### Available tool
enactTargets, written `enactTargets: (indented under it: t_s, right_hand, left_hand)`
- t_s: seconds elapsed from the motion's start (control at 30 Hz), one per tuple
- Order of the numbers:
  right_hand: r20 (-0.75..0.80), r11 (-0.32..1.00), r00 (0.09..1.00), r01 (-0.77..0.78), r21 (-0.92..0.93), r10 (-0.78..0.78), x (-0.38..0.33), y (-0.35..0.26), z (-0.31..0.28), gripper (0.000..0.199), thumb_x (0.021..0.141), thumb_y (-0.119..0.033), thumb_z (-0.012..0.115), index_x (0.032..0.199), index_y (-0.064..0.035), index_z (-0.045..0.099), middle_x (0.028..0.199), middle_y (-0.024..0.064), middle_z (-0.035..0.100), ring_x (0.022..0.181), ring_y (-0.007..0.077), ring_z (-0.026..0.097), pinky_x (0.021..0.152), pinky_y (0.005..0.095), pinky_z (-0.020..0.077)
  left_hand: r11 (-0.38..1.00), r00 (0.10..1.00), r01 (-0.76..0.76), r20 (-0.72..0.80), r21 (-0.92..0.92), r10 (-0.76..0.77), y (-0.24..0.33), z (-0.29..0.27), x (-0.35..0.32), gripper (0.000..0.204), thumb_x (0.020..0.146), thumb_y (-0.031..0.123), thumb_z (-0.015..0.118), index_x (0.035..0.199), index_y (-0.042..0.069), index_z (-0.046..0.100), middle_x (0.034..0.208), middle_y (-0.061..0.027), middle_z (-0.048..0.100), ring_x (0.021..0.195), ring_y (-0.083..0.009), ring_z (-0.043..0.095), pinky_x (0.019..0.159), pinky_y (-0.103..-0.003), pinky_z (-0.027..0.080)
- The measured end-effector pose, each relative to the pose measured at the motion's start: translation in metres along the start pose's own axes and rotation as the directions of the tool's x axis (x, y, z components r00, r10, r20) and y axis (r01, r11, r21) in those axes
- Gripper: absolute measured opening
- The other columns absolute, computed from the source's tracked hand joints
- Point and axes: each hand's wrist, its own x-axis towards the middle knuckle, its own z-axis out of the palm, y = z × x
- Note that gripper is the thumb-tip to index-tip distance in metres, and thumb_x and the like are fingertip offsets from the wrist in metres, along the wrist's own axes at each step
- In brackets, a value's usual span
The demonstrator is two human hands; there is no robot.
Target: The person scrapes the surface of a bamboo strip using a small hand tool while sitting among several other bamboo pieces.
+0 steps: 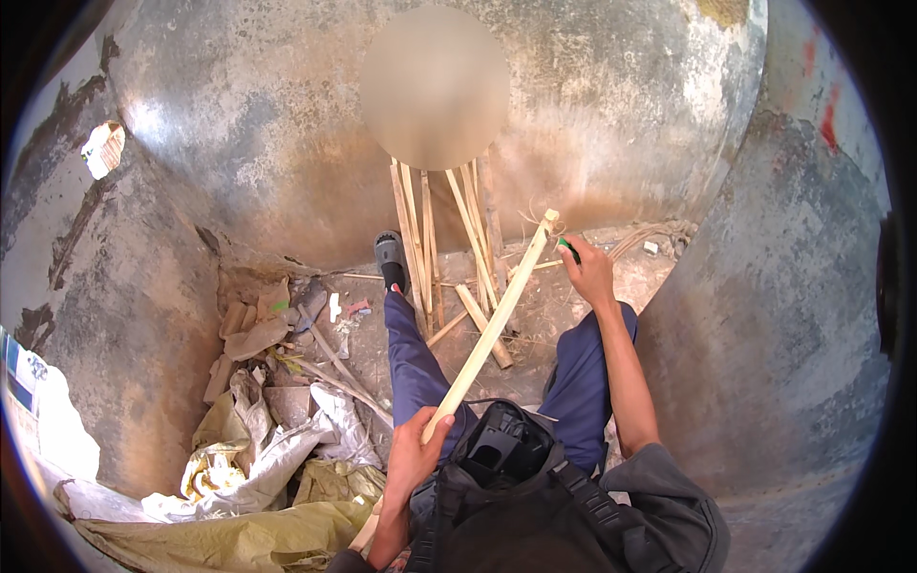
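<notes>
From my remote seat I see a long pale bamboo stick (pixel 492 320) running diagonally across the person's lap, its near end low by the left thigh and its far end raised toward the wall. The left hand (pixel 413 456) is clenched around the stick's lower part, thumb on top. The right hand (pixel 589 270) is closed around a green-handled tool (pixel 569 249) held just beside the stick's upper end; whether the tool's working end touches the wood, I cannot tell. The person sits in dark blue trousers (pixel 415 368), the left leg stretched out and ending in a grey sandal (pixel 391 254), with a black harness (pixel 506 449) strapped on the chest. More split bamboo strips (pixel 449 239) lean against the stained concrete wall (pixel 287 124) beyond the stick. To the left, on the dirt floor, lie crumpled sacks (pixel 258 449) and scraps of cardboard (pixel 253 329).
</notes>
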Motion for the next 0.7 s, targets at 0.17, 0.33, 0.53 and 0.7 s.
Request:
enactTargets:
  t_s: [0.17, 0.33, 0.53, 0.7]
  right_hand:
    - [-0.027, 1.0, 1.0, 0.012, 0.0, -0.012, 0.0, 0.0, 0.005, 0.028, 0.108, -0.033, 0.07, 0.118, -0.0091, 0.08, 0.101, 0.0153, 0.083, 0.086, 0.038, 0.079, 0.073, 0.0463, 0.0589]
    - [-0.015, 1.0, 1.0, -0.006, -0.01, 0.006, -0.001, 0.005, 0.003, 0.03, 0.109, -0.032, 0.069, 0.127, -0.01, 0.075, 0.1, 0.0159, 0.082, 0.085, 0.0393, 0.079, 0.073, 0.0475, 0.0586]
    - [-0.014, 0.996, 0.996, -0.093, -0.003, 0.093, -0.003, 0.004, 0.0, 0.039, 0.11, -0.03, 0.068, 0.146, -0.0181, 0.068, 0.095, 0.0155, 0.078, 0.083, 0.0401, 0.076, 0.072, 0.0513, 0.0567]
    - [-0.03, 0.985, 0.988, 0.15, -0.09, -0.153, -0.008, 0.014, -0.001, 0.049, 0.109, -0.024, 0.068, 0.158, -0.0314, 0.065, 0.091, 0.012, 0.069, 0.076, 0.0362, 0.072, 0.069, 0.0524, 0.0553]
  left_hand:
    - [0.996, 0.996, 0.076, 0.049, -0.049, -0.074, -0.009, 0.0, 0.0, 0.026, 0.109, 0.027, 0.077, 0.112, 0.001, 0.078, 0.073, -0.0104, 0.066, 0.065, -0.0127, 0.058, 0.061, -0.037, 0.047]
    - [0.976, 0.979, 0.154, 0.155, -0.153, -0.13, -0.016, -0.005, 0.013, 0.026, 0.11, 0.026, 0.076, 0.114, 0.0, 0.077, 0.074, -0.0103, 0.067, 0.066, -0.0126, 0.058, 0.063, -0.037, 0.048]
    - [0.998, 0.997, 0.01, 0.08, -0.055, -0.005, -0.021, 0.007, 0.018, 0.027, 0.11, 0.026, 0.075, 0.114, 0.0, 0.078, 0.076, -0.0135, 0.069, 0.068, -0.0147, 0.059, 0.065, -0.038, 0.05]
    - [0.998, 0.995, 0.051, 0.091, -0.021, -0.049, -0.014, 0.008, 0.016, 0.027, 0.109, 0.026, 0.076, 0.114, 0.0, 0.078, 0.076, -0.0146, 0.069, 0.068, -0.0153, 0.059, 0.065, -0.038, 0.05]
